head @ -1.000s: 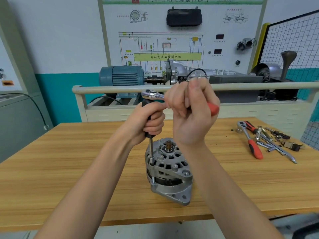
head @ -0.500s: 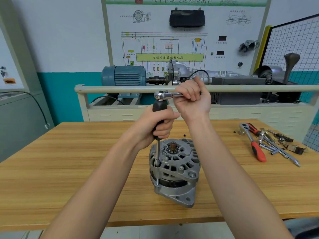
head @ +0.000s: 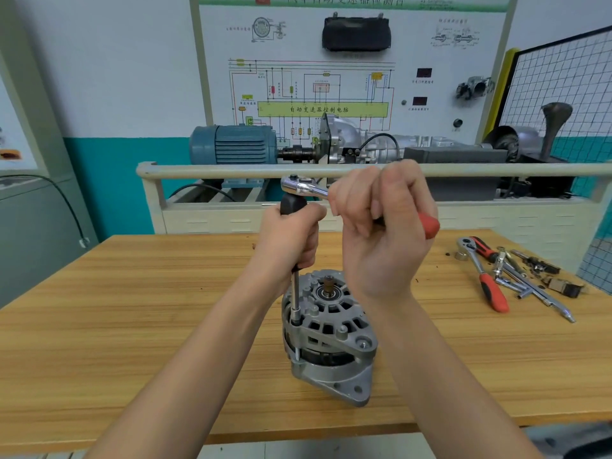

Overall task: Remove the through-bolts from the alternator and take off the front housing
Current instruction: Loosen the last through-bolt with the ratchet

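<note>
An automotive training workshop: wiring-diagram board [head: 331,91], electric motor [head: 235,149], wooden workbench [head: 132,309], scattered wrenches [head: 503,276].

1. Left hand [head: 291,236] is bare: no glove, ring or watch in sight.
2. Right hand [head: 381,233] is likewise bare, with short, plain nails.
3. Both forearms below each grip are uncovered; no sleeve, cuff or band shows.

Head-worn camera looks forward and down, close over the workbench [head: 132,326].
</note>
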`<state>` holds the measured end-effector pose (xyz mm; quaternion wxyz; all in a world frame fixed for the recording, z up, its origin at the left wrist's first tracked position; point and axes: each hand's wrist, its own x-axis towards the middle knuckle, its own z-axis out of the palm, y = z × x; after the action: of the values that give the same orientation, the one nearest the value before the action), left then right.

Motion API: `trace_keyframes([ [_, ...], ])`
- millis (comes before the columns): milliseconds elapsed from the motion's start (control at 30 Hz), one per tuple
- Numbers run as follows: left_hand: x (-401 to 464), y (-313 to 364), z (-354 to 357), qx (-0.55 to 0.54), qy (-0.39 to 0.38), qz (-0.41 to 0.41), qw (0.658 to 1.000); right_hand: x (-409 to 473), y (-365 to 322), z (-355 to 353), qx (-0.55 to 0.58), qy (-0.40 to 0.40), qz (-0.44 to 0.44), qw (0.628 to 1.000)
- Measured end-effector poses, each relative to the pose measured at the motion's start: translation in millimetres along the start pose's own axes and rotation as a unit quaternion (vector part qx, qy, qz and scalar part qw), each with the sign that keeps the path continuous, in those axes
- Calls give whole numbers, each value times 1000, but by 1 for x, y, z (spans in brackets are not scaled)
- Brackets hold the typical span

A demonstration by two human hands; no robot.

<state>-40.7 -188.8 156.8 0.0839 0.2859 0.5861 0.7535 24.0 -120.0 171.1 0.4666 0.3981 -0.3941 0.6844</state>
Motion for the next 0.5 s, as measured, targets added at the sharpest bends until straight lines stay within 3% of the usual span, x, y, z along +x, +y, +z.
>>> trace_keyframes([
  [67,-1,1,2,-2,17,-3,1000,2,0,-1,15,4,2,1000],
  [167,-3,5,4,6,15,-22,1000,18,-4,-12,125,49,92,987],
  [300,-6,8,8,30,-10,-33,999,33,-2,-34,262,128,210,933],
  [500,-8,3,16,11,-54,-35,998,46,5,-51,372,193,279,864],
])
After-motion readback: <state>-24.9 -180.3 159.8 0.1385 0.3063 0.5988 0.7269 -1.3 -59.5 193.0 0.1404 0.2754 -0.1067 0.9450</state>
